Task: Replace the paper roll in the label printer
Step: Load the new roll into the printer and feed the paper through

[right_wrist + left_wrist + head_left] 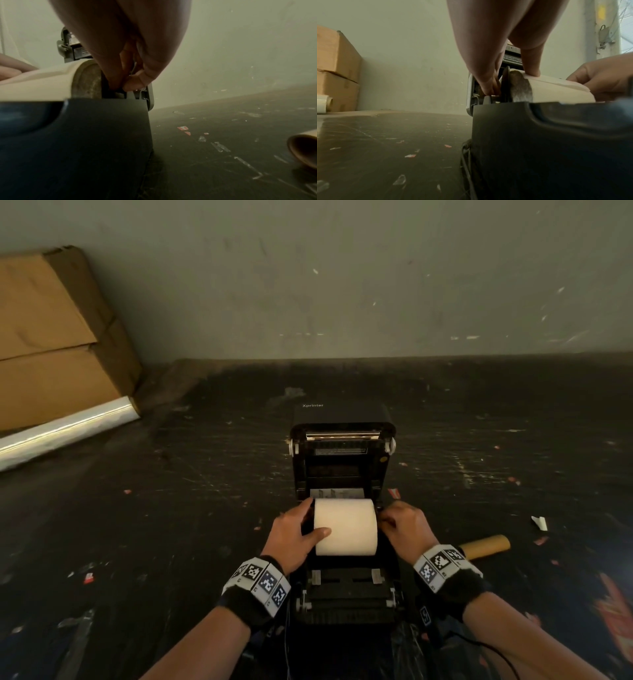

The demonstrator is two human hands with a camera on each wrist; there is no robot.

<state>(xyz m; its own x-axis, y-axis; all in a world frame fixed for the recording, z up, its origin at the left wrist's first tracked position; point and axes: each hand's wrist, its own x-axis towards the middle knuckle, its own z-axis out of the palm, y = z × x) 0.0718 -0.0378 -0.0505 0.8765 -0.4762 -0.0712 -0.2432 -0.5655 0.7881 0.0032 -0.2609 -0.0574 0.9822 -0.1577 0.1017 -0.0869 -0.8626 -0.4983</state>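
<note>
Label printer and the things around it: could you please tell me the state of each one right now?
Label printer: lid raised, bay open.
Paper roll: lying sideways in the bay, full, between both hands.
Left hand: thumb on the roll, fingers at its left end.
Right hand: fingers curled at the roll's right end, pinching a part there.
Cardboard core: bare, lying on the floor right of the printer.
Cardboard boxes: stacked, closed.

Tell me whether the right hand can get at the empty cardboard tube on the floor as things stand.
Probably yes. The tube lies in the open just right of the right hand, with nothing between them. But that hand is busy, fingers down at the right end of the roll in the printer, so it must let go first.
</note>
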